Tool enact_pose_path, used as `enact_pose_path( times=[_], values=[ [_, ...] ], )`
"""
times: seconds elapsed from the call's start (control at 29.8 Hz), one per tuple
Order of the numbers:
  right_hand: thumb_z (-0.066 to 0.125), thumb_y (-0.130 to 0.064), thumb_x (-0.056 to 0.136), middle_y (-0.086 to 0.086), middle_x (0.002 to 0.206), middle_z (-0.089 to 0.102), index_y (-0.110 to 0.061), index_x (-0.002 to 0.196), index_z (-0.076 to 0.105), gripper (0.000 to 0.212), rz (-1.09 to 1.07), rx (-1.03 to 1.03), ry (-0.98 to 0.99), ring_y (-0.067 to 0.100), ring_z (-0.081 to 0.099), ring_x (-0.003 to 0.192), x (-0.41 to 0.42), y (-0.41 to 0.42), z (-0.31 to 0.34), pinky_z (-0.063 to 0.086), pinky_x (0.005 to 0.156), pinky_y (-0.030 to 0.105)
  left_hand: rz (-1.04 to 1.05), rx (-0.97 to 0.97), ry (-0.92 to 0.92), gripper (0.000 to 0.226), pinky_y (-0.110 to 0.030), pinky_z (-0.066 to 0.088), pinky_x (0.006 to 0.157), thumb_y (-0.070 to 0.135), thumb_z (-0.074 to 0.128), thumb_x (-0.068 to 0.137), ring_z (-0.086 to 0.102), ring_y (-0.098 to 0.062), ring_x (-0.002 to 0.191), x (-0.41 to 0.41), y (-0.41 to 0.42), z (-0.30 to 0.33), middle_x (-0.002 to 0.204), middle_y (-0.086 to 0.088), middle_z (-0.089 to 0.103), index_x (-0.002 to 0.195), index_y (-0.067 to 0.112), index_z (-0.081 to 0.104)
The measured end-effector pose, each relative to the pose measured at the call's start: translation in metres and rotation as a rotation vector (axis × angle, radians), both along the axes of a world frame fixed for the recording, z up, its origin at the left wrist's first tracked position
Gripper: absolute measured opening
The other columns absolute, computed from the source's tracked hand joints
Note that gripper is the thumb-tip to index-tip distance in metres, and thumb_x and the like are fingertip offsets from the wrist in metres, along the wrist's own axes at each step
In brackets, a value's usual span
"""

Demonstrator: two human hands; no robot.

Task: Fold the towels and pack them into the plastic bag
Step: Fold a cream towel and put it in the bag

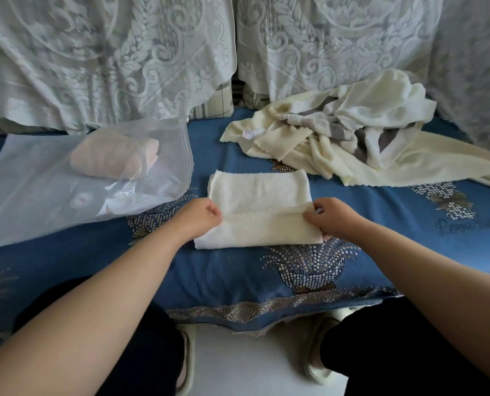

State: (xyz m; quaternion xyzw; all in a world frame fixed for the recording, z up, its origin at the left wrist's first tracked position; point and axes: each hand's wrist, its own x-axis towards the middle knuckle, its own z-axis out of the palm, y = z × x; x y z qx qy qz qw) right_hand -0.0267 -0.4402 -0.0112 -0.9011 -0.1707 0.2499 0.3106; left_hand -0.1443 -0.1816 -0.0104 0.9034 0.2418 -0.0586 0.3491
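Nearest the camera: your knees and slippers [315,361] at the edge of the blue sofa cover [238,281].

Just past that, the cream towel [259,212] lay flat on the cover, already folded down to a small rectangle. You had the near flap partway over the rest. Your left hand [199,217] pinched the flap's left end, fingers curled on the fabric. Your right hand [328,217] pinched the right end, thumb on top and fingertips tucked under the edge. Neither hand was spread or flat.

Left of the towel, near but not touching: the plastic bag [38,181], lying on the cover with its mouth toward the middle. One pink towel [112,160] was already inside, rolled or folded; I couldn't tell which through the plastic.

Further back on the right: a loose heap of towels [352,130], cream with grey patches, crumpled and unfolded. Couldn't count how many were in it.

Behind everything: lace covers [109,52] over the sofa back.

My read on progress: one towel packed, one mid-fold with roughly one fold to go, then it needed to go into the bag. The heap hadn't been started. So under half done, most of the folding still ahead.
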Motion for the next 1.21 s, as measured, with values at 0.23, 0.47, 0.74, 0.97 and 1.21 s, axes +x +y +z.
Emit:
enact_pose_path(
  times=[0.23,0.47,0.74,0.97,1.21],
  values=[
    [0.043,-0.023,0.096,0.006,0.084,0.058,-0.014,0.080,0.048,0.019,-0.086,-0.046,-0.025,0.023,0.064,0.059,0.007,0.007,-0.005,0.056,0.053,0.034,-0.015,0.158,-0.263,0.013,-0.028,0.042,0.077,0.028,0.062,0.089,0.054,-0.012,0.091,0.015,0.004,-0.020,0.099,0.015,0.056,0.101,0.025,0.060],
    [0.043,-0.041,0.095,0.008,0.109,0.059,-0.013,0.107,0.045,0.031,-0.130,-0.202,-0.302,0.028,0.059,0.081,0.011,0.008,-0.021,0.047,0.063,0.037,-0.126,0.545,-0.395,0.024,-0.040,0.046,0.085,0.015,0.064,0.085,0.054,-0.027,0.103,0.022,0.006,-0.029,0.112,0.001,0.059,0.110,0.017,0.062],
    [0.026,-0.063,0.082,0.005,0.156,0.023,-0.018,0.149,0.023,0.080,0.565,-0.236,-0.634,0.023,0.015,0.146,-0.028,0.019,-0.041,0.012,0.119,0.037,-0.605,0.554,0.090,0.074,-0.038,0.000,0.120,0.036,0.041,0.091,-0.009,-0.016,0.147,-0.005,-0.029,-0.030,0.160,0.004,-0.009,0.152,0.025,0.001],
    [0.039,-0.007,0.088,-0.010,0.141,0.046,-0.034,0.138,0.044,0.057,0.344,-0.215,-0.265,0.016,0.046,0.127,0.002,0.010,-0.014,0.040,0.100,0.027,-0.414,0.432,0.176,0.061,-0.037,0.035,0.108,0.004,0.033,0.090,0.038,-0.025,0.134,0.003,-0.001,-0.010,0.154,-0.004,0.030,0.147,0.024,0.026],
    [0.058,-0.022,0.090,0.008,0.091,0.068,-0.011,0.098,0.065,0.015,0.224,-0.017,0.086,0.020,0.064,0.077,0.027,-0.014,0.027,0.056,0.075,0.035,-0.308,0.077,0.207,0.016,-0.032,0.038,0.062,0.022,0.047,0.085,0.048,-0.017,0.066,0.008,0.014,0.029,0.071,0.000,0.051,0.071,0.014,0.048]
  ],
)
